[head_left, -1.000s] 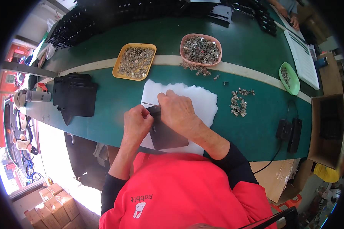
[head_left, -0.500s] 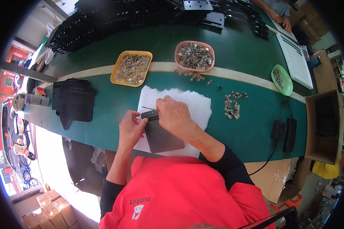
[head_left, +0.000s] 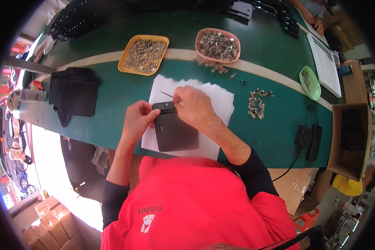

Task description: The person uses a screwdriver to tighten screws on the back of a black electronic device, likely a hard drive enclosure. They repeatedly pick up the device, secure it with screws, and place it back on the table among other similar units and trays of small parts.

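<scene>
A flat black plastic panel (head_left: 176, 132) with a grille-like round patch at its upper left corner lies on a white foam sheet (head_left: 216, 100). My left hand (head_left: 135, 121) pinches the panel's upper left edge, its thumb resting near the patch. Over the panel's upper right corner, my right hand (head_left: 194, 107) is closed on a thin pointed metal tool (head_left: 166, 94). The tool's slim end sticks out to the left, above the panel's top edge. Its other end is hidden in my fingers, so its exact kind does not show.
Beyond the foam stand a yellow tray (head_left: 144, 55) and a pink tray (head_left: 218, 46) of small metal parts. Loose metal clips (head_left: 256, 104) lie to the right, near a green tray (head_left: 311, 83) and a black adapter (head_left: 303, 136). Black panels (head_left: 74, 91) are stacked left. A co-worker's hands (head_left: 314, 21) show far right.
The panel has turned to lie straighter, and more of its surface shows. My right hand's tool now points up to the left. The whole view has shifted slightly.
</scene>
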A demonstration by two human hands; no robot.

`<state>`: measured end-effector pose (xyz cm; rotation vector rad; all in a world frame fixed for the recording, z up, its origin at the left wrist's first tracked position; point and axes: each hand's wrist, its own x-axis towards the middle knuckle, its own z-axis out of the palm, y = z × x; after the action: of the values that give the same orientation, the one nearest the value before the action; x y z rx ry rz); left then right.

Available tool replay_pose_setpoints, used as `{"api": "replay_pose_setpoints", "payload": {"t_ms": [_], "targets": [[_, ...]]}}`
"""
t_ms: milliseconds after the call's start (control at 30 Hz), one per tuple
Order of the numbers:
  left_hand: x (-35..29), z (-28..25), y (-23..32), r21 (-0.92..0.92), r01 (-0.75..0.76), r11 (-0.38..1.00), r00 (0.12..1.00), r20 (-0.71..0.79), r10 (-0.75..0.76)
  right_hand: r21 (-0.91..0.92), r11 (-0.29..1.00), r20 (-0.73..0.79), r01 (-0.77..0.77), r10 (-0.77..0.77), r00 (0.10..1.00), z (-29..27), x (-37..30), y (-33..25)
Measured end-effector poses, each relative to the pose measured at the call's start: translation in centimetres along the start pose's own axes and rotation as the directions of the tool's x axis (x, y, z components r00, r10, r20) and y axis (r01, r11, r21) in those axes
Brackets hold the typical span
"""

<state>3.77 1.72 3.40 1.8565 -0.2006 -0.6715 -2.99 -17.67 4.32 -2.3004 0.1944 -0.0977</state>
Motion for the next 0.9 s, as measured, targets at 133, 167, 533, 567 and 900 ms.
{"api": "replay_pose_setpoints", "payload": {"t_ms": [133,167,533,567,900], "targets": [[0.2,-0.3,-0.3,-0.050,0.049,0.998,0.997,0.065,-0.045,-0.066,0.996,0.055,-0.061,0.065,0.996,0.1,0.2,0.1],[0.3,-0.5,-0.2,-0.093,0.066,0.994,0.993,0.101,-0.056,-0.077,0.995,0.059,-0.058,0.063,0.996,0.0,0.3,0.2],[0.5,-1.5,-0.2,-0.169,0.163,0.972,0.976,0.173,-0.133,-0.083,0.994,0.088,-0.067,0.074,0.993,-0.2,0.5,0.1],[0.5,-1.4,0.0,-0.150,0.158,0.976,0.978,0.164,-0.132,-0.090,0.994,0.092,-0.070,0.078,0.993,-0.2,0.5,0.1],[0.7,-1.1,-0.2,-0.090,0.140,0.986,0.979,0.159,-0.125,-0.054,0.998,0.095,0.030,-0.024,0.995,-0.5,0.3,0.4]]}}
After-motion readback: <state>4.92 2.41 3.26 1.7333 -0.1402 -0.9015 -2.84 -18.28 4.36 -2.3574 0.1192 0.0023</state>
